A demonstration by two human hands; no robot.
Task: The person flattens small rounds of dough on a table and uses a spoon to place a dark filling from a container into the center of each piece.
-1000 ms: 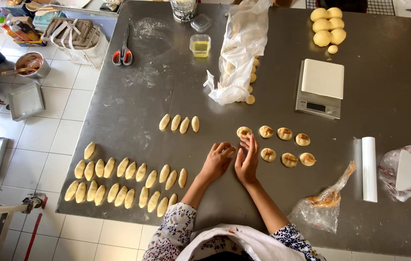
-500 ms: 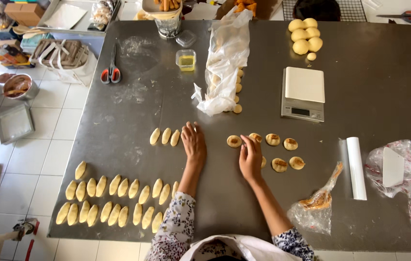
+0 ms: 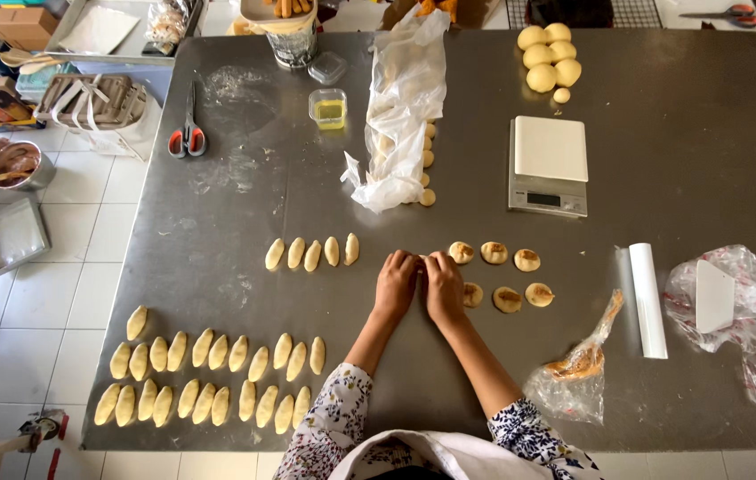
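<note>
My left hand (image 3: 396, 286) and right hand (image 3: 445, 286) are pressed together on the steel table (image 3: 707, 160), fingertips closed over a small dough piece that they almost fully hide. Right beside my right hand lie several flat dough discs with brown filling (image 3: 507, 299). To the left of my left hand is a short row of shaped oval dough pieces (image 3: 311, 253). Many more shaped ovals (image 3: 218, 378) lie in rows at the table's near left corner.
A digital scale (image 3: 549, 164), dough balls (image 3: 547, 58), a plastic bag (image 3: 400, 98) over small balls, a cup of yellow liquid (image 3: 329, 108) and scissors (image 3: 188, 133) sit farther back. To the right lie a white roll (image 3: 647, 298), a filling bag (image 3: 578, 364) and a bagged scraper (image 3: 716, 298). Another person stirs a bowl (image 3: 13, 164) at far left.
My left hand set a shaped oval at the end of the short row, and my right hand took a filled disc. Both hands then came back together over it.
</note>
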